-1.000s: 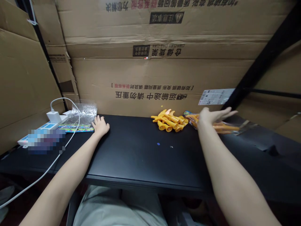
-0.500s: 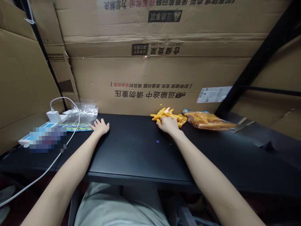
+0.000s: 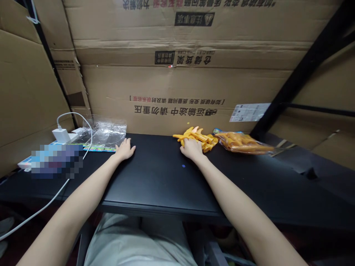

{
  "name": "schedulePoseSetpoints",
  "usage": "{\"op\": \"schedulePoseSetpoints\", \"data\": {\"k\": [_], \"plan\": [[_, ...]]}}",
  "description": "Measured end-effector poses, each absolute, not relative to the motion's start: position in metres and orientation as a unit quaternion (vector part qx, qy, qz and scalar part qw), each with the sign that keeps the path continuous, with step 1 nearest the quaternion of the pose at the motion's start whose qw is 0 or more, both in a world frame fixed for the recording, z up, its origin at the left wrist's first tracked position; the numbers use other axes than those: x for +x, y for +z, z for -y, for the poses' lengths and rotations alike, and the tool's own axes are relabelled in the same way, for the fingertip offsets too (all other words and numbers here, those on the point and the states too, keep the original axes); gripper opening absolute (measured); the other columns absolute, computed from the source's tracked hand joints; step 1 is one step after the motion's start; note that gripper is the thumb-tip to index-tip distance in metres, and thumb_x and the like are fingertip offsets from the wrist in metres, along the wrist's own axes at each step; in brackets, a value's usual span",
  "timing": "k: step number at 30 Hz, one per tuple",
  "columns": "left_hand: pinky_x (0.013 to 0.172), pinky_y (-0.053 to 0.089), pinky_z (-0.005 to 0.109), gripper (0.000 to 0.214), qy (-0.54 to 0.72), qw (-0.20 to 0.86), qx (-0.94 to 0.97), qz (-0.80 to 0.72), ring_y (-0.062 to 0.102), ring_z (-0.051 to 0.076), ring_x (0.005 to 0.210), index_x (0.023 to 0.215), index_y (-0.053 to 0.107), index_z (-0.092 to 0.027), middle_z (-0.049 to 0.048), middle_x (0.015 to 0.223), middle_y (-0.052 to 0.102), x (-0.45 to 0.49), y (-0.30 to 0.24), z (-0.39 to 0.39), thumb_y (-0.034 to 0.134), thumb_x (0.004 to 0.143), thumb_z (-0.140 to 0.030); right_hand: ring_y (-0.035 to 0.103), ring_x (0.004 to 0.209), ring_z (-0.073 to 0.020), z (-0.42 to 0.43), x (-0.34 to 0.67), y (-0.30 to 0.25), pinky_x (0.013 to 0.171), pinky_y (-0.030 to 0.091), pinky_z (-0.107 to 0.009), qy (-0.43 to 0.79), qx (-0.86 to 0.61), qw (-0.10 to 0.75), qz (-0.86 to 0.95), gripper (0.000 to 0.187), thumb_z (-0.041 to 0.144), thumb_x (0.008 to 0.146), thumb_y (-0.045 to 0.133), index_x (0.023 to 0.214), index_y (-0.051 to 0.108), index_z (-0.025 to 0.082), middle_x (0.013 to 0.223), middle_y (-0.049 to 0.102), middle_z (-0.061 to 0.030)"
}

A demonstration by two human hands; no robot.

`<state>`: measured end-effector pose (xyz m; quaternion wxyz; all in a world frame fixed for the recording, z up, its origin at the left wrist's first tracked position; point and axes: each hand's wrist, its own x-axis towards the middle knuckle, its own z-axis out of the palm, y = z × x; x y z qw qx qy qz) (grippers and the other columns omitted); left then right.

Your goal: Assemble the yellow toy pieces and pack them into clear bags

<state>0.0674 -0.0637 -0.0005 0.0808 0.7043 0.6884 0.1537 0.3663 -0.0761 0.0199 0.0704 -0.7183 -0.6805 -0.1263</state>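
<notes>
My left hand (image 3: 125,149) rests on the black table, fingers spread, at the right edge of a crumpled clear plastic bag (image 3: 111,129) with a colourful printed strip. It holds nothing that I can see. My right hand (image 3: 193,148) is at the near side of a loose pile of orange-yellow plastic pieces (image 3: 206,138), curved and pointed in shape. Its fingers are curled down onto a piece of the pile, and their tips are hidden. To the right lies a clear packet of similar orange pieces (image 3: 242,142).
At the left stands a white power strip (image 3: 24,165) with a white plug (image 3: 61,135) and a looping white cable (image 3: 51,201). A blurred patch covers part of it. Cardboard walls (image 3: 155,81) enclose the table (image 3: 155,177). A small blue dot (image 3: 183,166) lies near the middle.
My left hand has shifted right, and the clear bag now reaches further right with it. My right hand has moved slightly left at the orange pile.
</notes>
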Motion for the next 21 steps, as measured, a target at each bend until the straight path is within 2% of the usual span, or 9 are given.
{"op": "schedulePoseSetpoints", "data": {"k": [3,6,11,15,21], "plan": [[0.108,0.026,0.058,0.054,0.176,0.088,0.751,-0.631,0.034,0.030,0.136,0.141,0.029,-0.017,0.0167,0.151,0.029,0.0671,-0.0034,0.0621,0.039,0.090,-0.032,0.057,0.105,-0.0321,0.0774,0.3633,0.0204,0.084,0.037,-0.041,-0.112,-0.717,0.069,0.684,0.034,0.025,0.083,0.046,0.111,0.060,0.011,0.108,0.065,-0.0187],[0.108,0.034,0.045,0.052,0.205,0.105,0.789,-0.570,0.041,0.024,0.132,0.138,0.032,-0.017,0.0152,0.144,0.042,0.0658,-0.0062,0.0591,0.043,0.088,-0.026,0.058,0.103,-0.0310,0.0785,0.3599,0.0207,0.084,0.036,-0.041,-0.101,-0.707,0.072,0.697,0.031,0.025,0.082,0.045,0.106,0.062,0.013,0.107,0.067,-0.0170],[0.099,0.045,0.034,0.055,0.241,0.141,0.815,-0.507,0.059,0.019,0.112,0.133,0.041,-0.016,0.0118,0.126,0.058,0.0638,-0.0088,0.0539,0.046,0.079,-0.009,0.058,0.104,-0.0303,0.0790,0.3556,0.0204,0.083,0.035,-0.040,-0.088,-0.688,0.084,0.716,0.031,0.025,0.082,0.045,0.105,0.062,0.015,0.108,0.067,-0.0147],[0.094,0.049,0.032,0.067,0.251,0.144,0.826,-0.483,0.060,0.016,0.105,0.131,0.044,-0.016,0.0098,0.126,0.057,0.0637,-0.0056,0.0546,0.041,0.066,0.003,0.057,0.104,-0.0297,0.0771,0.3565,0.0182,0.085,0.033,-0.039,-0.079,-0.675,0.098,0.727,0.034,0.025,0.081,0.047,0.111,0.060,0.015,0.110,0.067,-0.0137],[0.107,0.038,0.032,0.073,0.222,0.080,0.827,-0.511,0.044,0.022,0.129,0.128,0.048,-0.014,0.0127,0.137,0.046,0.0625,0.0003,0.0580,0.044,0.057,0.005,0.056,0.107,-0.0294,0.0741,0.3600,0.0153,0.086,0.032,-0.039,-0.067,-0.662,0.112,0.738,0.036,0.025,0.079,0.049,0.111,0.061,0.017,0.114,0.066,-0.0120]]}}
